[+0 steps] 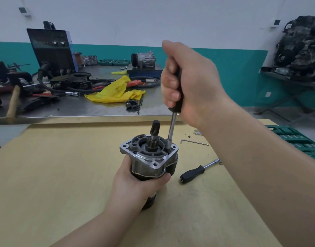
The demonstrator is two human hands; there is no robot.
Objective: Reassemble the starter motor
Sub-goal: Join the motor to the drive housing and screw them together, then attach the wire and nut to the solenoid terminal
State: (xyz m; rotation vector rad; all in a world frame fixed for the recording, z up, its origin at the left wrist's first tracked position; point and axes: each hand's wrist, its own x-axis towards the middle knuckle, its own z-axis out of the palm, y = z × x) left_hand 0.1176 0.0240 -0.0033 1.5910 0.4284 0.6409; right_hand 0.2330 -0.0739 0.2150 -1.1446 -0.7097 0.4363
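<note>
The starter motor [149,157] stands upright on the tan table [55,175], its silver flanged end cap up and a dark pinion shaft [154,130] sticking out of the top. My left hand [135,182] grips its black body from below and the left. My right hand [187,81] grips the black handle of a driver [172,127] held nearly upright. The driver's chrome shank reaches down to the right side of the end cap, its tip in a recess there.
A second black-handled driver [197,172] lies on the table right of the motor, with a hex key [194,142] behind it. A green socket case [299,141] sits at the right edge. Behind stands a steel bench [90,109] with a yellow rag [115,91], welder, hammer and tools.
</note>
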